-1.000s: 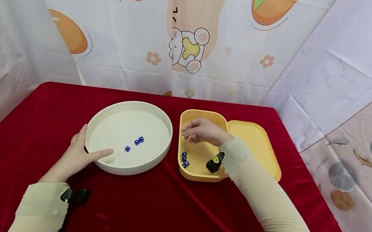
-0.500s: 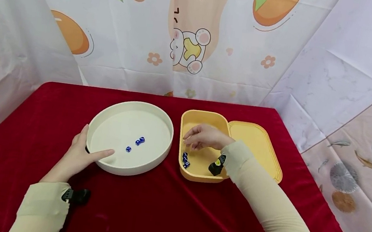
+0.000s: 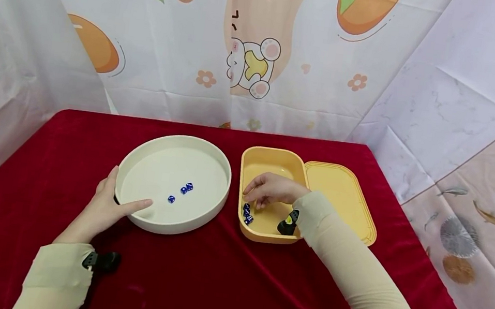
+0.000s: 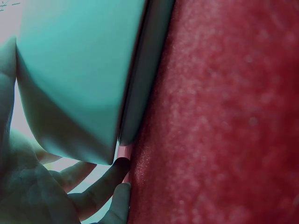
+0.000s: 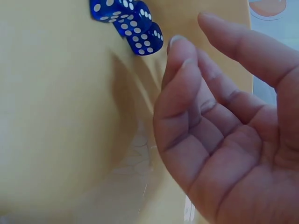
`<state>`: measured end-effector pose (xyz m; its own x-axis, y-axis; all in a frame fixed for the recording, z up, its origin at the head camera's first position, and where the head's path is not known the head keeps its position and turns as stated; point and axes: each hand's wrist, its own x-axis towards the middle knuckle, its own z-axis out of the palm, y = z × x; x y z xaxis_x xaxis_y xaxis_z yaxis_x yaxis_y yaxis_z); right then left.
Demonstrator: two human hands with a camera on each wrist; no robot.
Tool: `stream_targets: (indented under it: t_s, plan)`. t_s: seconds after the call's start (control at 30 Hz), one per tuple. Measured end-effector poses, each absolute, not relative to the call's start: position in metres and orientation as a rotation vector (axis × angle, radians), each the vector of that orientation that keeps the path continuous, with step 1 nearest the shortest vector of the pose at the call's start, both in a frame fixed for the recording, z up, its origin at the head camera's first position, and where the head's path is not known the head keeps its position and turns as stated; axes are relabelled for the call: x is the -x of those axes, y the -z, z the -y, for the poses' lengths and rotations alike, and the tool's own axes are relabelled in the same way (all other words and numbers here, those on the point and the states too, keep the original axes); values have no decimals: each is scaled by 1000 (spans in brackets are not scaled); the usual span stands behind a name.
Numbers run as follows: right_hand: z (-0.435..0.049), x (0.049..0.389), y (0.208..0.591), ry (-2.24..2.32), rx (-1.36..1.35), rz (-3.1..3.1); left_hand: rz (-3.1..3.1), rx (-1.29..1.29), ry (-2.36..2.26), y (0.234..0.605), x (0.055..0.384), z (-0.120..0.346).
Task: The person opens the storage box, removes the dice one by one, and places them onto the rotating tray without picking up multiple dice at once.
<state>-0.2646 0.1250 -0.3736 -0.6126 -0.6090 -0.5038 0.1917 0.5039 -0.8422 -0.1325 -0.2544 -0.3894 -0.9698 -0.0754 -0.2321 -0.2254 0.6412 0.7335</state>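
Observation:
My left hand grips the near left side of a round cream tray, the thumb over its rim and the fingers around the outer wall. Three blue dice with white dots lie on the tray's floor. Inside a yellow rectangular box, my right hand hovers with loosely bent fingers and nothing between them. Its fingertips are just beside a small cluster of blue dice against the box's left wall. In the left wrist view, the tray's wall fills much of the picture.
A yellow lid lies at the right of the box, partly behind the right wrist. Both containers stand on a red cloth covering the table. Printed curtains hang along the back and sides.
My right hand has lowered and moved slightly nearer to the dice in the box. The left hand keeps its hold on the tray, and the dice have stayed put.

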Motion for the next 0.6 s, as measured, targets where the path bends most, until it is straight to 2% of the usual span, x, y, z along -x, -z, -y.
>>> stream_targets:
  t_s: [0.6]
  plan:
    - [-123, 264, 373, 1079, 363, -1869, -2684, 243, -1246, 390, 132, 255]
